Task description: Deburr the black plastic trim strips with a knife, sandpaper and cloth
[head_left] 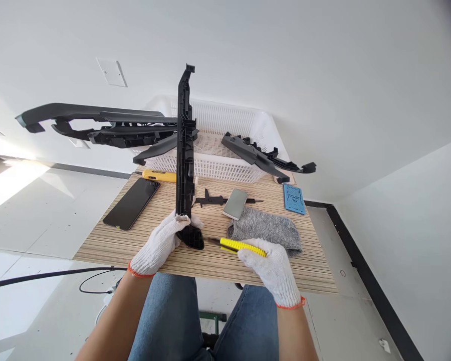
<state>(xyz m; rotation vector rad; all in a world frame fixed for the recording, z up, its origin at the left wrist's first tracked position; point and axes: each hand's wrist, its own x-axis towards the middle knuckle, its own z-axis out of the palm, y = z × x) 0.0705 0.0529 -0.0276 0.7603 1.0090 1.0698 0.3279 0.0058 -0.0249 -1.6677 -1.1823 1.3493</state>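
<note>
My left hand [163,240], in a white knit glove, is closed round the lower part of a long black plastic part [185,165], which stands up before me with its broad foot near the table's front edge. A yellow utility knife [242,246] is held in my gloved right hand [272,265]; its blade points left, close to the foot of the part. Whether the blade touches the plastic I cannot tell.
Behind, a white basket [225,165] holds more black parts [255,153], several jutting left. On the wooden table [135,250] lie a phone [132,203], yellow tool [160,176], black caliper [214,200], grey-green box [235,203], grey cloth [266,229] and blue card [294,198].
</note>
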